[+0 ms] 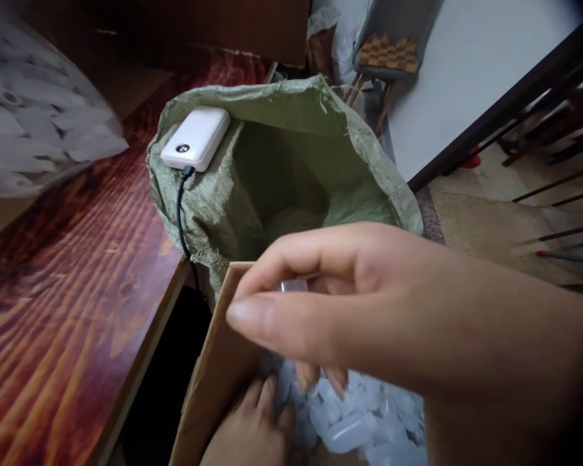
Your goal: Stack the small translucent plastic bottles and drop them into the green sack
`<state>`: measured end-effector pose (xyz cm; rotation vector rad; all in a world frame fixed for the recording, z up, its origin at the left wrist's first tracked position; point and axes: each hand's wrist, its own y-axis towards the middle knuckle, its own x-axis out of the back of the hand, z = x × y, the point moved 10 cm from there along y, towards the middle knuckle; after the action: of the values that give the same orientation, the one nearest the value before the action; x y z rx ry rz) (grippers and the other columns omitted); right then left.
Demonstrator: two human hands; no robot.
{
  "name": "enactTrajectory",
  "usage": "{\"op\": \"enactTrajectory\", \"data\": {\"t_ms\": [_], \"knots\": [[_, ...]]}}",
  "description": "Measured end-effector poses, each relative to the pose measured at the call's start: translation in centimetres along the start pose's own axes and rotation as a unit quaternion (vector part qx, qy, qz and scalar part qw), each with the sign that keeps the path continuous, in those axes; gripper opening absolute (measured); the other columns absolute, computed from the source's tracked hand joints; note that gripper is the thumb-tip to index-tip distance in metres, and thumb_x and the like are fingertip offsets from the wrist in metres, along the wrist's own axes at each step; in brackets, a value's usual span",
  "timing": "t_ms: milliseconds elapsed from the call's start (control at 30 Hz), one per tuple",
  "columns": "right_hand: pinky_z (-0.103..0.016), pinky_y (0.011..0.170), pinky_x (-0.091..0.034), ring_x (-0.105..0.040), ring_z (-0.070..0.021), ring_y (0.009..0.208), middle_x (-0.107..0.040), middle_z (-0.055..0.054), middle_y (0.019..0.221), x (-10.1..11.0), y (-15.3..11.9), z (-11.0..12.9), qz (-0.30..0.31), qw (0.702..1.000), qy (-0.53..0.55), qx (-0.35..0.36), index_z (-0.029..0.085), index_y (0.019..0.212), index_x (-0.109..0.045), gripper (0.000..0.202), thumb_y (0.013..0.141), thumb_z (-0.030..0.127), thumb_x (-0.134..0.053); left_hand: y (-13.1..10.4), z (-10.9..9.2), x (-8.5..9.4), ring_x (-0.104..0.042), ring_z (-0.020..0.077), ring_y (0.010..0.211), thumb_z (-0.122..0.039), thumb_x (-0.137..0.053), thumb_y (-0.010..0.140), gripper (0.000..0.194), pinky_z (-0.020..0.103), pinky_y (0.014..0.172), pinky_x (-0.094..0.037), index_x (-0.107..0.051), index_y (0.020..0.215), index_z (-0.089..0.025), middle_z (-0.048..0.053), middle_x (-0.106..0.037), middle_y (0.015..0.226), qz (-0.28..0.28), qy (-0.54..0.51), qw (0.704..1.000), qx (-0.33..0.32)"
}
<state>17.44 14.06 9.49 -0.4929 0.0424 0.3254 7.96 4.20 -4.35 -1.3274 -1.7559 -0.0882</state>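
Observation:
My right hand (340, 304) is raised over a cardboard box (218, 362), thumb and index finger pressed together at the tips. A small clear plastic piece (294, 285) shows in the gap between its thumb and fingers. Down inside the box, by its left wall, my left hand (252, 427) has its fingers bent among loose translucent plastic pieces (350, 432). Its fingertips are partly hidden, so what they hold cannot be made out. Just beyond the box stands a green woven sack (369, 155), its mouth open.
A white power bank (197, 139) with a black cable (179, 213) rests on the sack's folded rim. To the left, a clear bag (39, 116) of white plastic parts lies by a wooden table (78, 298). A chair (388, 52) stands at the back.

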Motion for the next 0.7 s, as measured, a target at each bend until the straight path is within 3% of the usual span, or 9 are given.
{"op": "enactTrajectory", "data": {"t_ms": [100, 233, 367, 433, 600, 700], "knots": [[-0.015, 0.047, -0.042, -0.058, -0.0085, 0.055, -0.062, 0.003, 0.065, -0.2, 1.0, 0.2, 0.005, 0.995, -0.094, -0.014, 0.022, 0.089, -0.069, 0.019, 0.079, 0.037, -0.065, 0.3, 0.2, -1.0, -0.056, 0.0424, 0.114, -0.029, -0.066, 0.078, 0.03, 0.055, 0.094, -0.048, -0.074, 0.1, -0.01, 0.026, -0.064, 0.119, 0.061, 0.091, 0.994, 0.002], [-0.016, 0.044, -0.036, -0.05, -0.0074, 0.052, -0.058, 0.003, 0.066, -1.1, 1.5, 0.4, 0.04, 0.975, -0.214, -0.036, 0.023, 0.099, -0.068, 0.019, 0.083, 0.031, -0.059, 0.4, -0.4, -1.2, -0.055, 0.0367, 0.113, -0.025, -0.058, 0.084, 0.023, 0.053, 0.1, -0.043, -0.076, 0.091, -0.013, 0.017, -0.073, 0.09, 0.121, 0.117, 0.986, 0.0], [-0.019, 0.043, -0.035, -0.046, -0.0086, 0.046, -0.057, 0.004, 0.064, -2.1, 1.7, -0.4, 0.066, 0.946, -0.312, -0.055, 0.023, 0.121, -0.058, 0.041, 0.081, 0.018, -0.051, 0.3, 0.3, 0.6, -0.054, 0.0373, 0.112, -0.03, -0.058, 0.081, 0.026, 0.055, 0.098, -0.042, -0.074, 0.097, -0.016, 0.018, -0.067, 0.112, 0.102, 0.093, 0.989, 0.059], [-0.02, 0.045, -0.037, -0.051, -0.011, 0.053, -0.062, 0.001, 0.071, -2.6, 2.0, -0.2, 0.057, 0.937, -0.344, -0.016, 0.019, 0.119, -0.057, 0.041, 0.079, 0.017, -0.051, 0.3, 0.4, 1.0, -0.055, 0.0366, 0.108, -0.03, -0.057, 0.08, 0.029, 0.056, 0.095, -0.044, -0.072, 0.101, -0.018, 0.018, -0.065, 0.115, 0.101, 0.074, 0.989, 0.073], [-0.018, 0.046, -0.037, -0.055, -0.0106, 0.062, -0.065, -0.003, 0.091, -3.9, 2.1, 0.0, 0.052, 0.924, -0.372, 0.071, 0.018, 0.103, -0.058, 0.023, 0.081, 0.022, -0.052, 0.6, -0.1, 0.5, -0.059, 0.0324, 0.096, -0.026, -0.054, 0.081, 0.023, 0.06, 0.099, -0.038, -0.075, 0.087, -0.018, 0.014, -0.068, 0.097, 0.081, 0.102, 0.991, 0.035], [-0.02, 0.05, -0.04, -0.057, -0.0119, 0.063, -0.065, -0.002, 0.088, -4.5, 1.9, -0.4, 0.065, 0.918, -0.384, 0.078, 0.019, 0.107, -0.056, 0.025, 0.083, 0.022, -0.05, 0.7, 0.1, -0.4, -0.06, 0.0292, 0.093, -0.022, -0.054, 0.079, 0.029, 0.056, 0.101, -0.039, -0.072, 0.1, -0.016, 0.015, -0.066, 0.11, 0.042, 0.112, 0.993, 0.008]]}}
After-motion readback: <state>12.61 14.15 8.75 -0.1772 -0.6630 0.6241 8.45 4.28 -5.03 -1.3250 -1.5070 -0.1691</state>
